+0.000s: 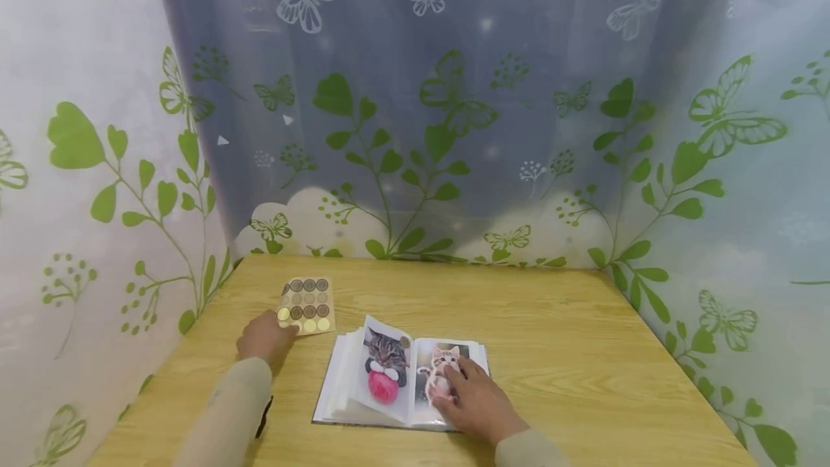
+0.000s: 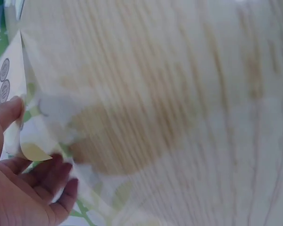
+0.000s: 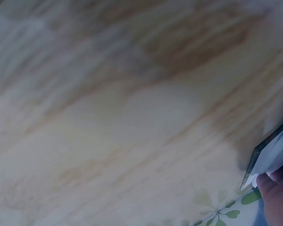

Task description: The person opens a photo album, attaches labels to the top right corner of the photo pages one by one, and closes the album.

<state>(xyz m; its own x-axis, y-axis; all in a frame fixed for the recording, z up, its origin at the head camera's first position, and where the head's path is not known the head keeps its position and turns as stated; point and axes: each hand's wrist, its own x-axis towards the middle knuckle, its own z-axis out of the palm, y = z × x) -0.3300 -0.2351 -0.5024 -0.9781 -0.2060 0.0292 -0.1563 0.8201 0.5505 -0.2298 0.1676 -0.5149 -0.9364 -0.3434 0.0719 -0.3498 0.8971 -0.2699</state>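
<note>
My left hand [image 1: 264, 339] pinches the lower left corner of a sheet of round stickers [image 1: 315, 299], with brown and gold circles in rows. In the left wrist view, the thumb lies on the sheet's face, the other fingers are behind it, and a yellow corner [image 2: 35, 153] curls away. An open photo album [image 1: 337, 380] lies on the table in front. Its raised left page carries a cat photo [image 1: 385, 370] with a pink ball and a small round brown sticker [image 1: 405, 342] near the top. My right hand [image 1: 480, 402] rests, fingers spread, on the right page's kitten photo [image 1: 446, 355], partly hiding it.
The wooden table [image 1: 570, 337] extends around the album. Curtains with green leaves and butterflies [image 1: 389, 128] enclose its back and both sides. A dark band [image 1: 264, 418] shows beside the left sleeve.
</note>
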